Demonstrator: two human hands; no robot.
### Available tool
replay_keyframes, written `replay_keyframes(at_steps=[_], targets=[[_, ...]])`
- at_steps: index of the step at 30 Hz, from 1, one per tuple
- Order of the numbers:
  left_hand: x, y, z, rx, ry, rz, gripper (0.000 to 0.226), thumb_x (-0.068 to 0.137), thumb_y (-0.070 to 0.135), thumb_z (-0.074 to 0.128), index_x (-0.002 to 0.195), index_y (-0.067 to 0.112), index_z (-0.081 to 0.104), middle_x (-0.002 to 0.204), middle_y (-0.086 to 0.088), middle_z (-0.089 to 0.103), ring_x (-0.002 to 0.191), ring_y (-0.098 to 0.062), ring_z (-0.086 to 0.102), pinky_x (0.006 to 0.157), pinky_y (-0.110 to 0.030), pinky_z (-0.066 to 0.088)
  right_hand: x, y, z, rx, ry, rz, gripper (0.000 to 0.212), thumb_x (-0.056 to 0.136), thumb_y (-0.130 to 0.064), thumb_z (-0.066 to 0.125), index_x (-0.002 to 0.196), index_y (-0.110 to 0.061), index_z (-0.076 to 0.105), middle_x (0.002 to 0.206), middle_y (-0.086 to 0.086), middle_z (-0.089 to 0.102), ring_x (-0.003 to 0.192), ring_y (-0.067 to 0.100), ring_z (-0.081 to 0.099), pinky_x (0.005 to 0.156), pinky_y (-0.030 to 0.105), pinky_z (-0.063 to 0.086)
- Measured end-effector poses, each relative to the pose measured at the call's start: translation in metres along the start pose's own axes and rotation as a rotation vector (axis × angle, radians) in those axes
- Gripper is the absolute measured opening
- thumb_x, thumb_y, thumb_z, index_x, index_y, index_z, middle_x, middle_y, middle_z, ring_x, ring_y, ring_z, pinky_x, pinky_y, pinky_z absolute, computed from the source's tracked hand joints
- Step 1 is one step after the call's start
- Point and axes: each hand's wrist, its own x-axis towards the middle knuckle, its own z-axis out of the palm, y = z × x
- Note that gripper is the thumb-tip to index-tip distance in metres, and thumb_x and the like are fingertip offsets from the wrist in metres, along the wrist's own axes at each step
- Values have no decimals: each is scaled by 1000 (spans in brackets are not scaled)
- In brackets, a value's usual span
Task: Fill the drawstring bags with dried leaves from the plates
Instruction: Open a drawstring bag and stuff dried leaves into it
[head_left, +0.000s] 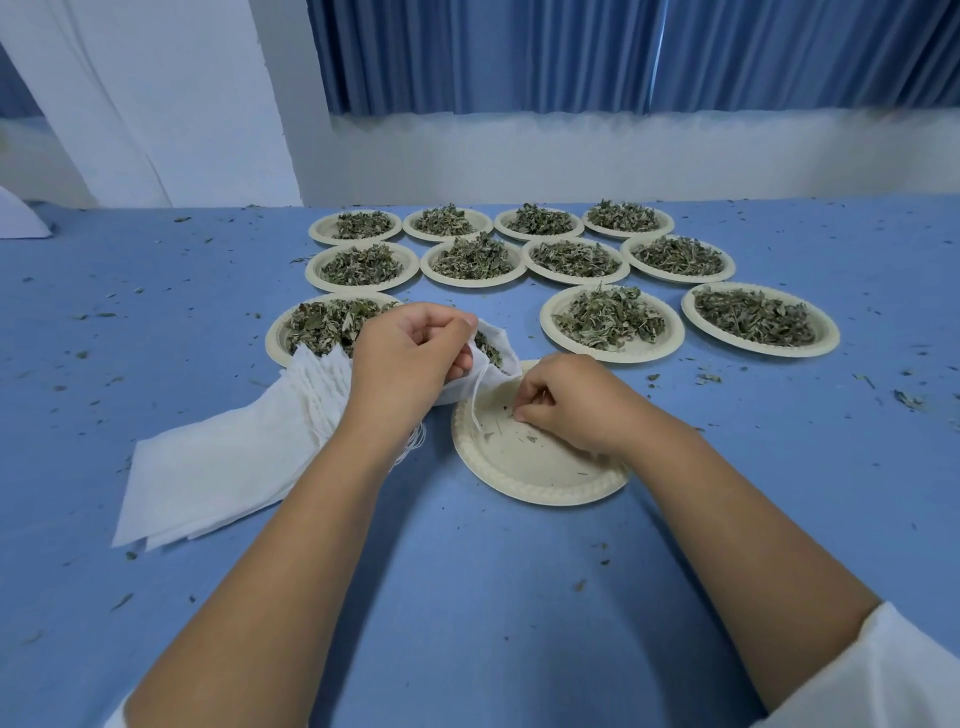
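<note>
My left hand (410, 358) grips the mouth of a white drawstring bag (496, 358) with dried leaves inside, held at the far rim of a nearly bare paper plate (535, 467). The bag's white string hangs down over that plate. My right hand (566, 400) rests on the plate with its fingertips pinched together on small leaf crumbs. Several paper plates heaped with dried leaves stand beyond, the nearest ones being the right-hand plate (613, 322) and the left-hand plate (322, 325) partly behind my left hand.
A fanned stack of flat white bags (234, 462) lies left of my left forearm. Leaf crumbs are scattered over the blue tabletop (467, 597). A white wall and blue curtains rise behind the table. A white sheet (18, 218) sits at the far left edge.
</note>
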Motion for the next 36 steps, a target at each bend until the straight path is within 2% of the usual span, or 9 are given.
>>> replay_keyframes(at_steps=[6,9,12,17,25,30,32,34,36], targets=[[0,0,0,12,2,5,10,88,15,70,79,16,74,54,3,64,51,-4,57,54,-15,49,-2,-5,1,-151,-52,-23,16,98,-23,53,99,-14,65,104,5,54,97,23,55,88,40,46],[0,0,-1,8,7,3,10,88,15,70,79,17,74,54,3,64,51,-4,57,54,-15,49,-3,-5,-6,30,86,13,16,98,-18,50,83,-21,56,91,-4,48,88,16,50,80,31,40],[0,0,0,17,6,14,10,88,15,70,79,16,73,54,4,64,50,-5,58,54,-15,48,-1,-6,-11,236,306,67,9,97,-21,55,91,-18,61,93,-7,49,75,3,46,72,20,32],[0,0,-1,17,3,20,11,88,16,70,78,19,73,54,4,64,51,-4,58,55,-15,49,-7,-19,-13,610,536,-37,12,92,-18,64,84,-27,65,93,-9,62,78,-1,54,74,14,43],[0,0,-1,42,-10,41,13,88,16,69,76,20,73,54,4,64,52,-4,58,55,-16,50,-8,-25,-1,538,457,-49,9,80,-16,76,80,-25,74,98,-9,56,96,8,54,75,24,48],[0,-1,0,45,-8,38,11,89,16,69,79,19,73,53,4,63,51,-4,57,56,-16,50,-7,-22,-6,557,443,-49,10,86,-17,73,86,-26,75,101,-10,62,100,4,57,78,15,46],[0,-1,-1,52,-9,41,10,89,17,69,80,18,73,53,5,63,51,-5,57,55,-16,49,-8,-22,-8,634,424,-32,11,87,-14,71,91,-24,73,105,-6,66,96,2,62,84,21,51],[-1,0,-1,53,-13,47,10,89,18,68,81,18,73,52,6,61,51,-5,55,55,-16,47,-9,-23,-13,859,344,61,17,86,-12,73,98,-22,67,108,-2,66,91,6,68,76,31,59],[-1,1,-1,63,-28,63,10,90,18,67,81,17,71,52,6,60,51,-5,53,54,-15,46,-10,-21,-16,1012,170,176,35,84,-13,75,115,-20,61,112,2,65,91,10,71,68,30,61]])
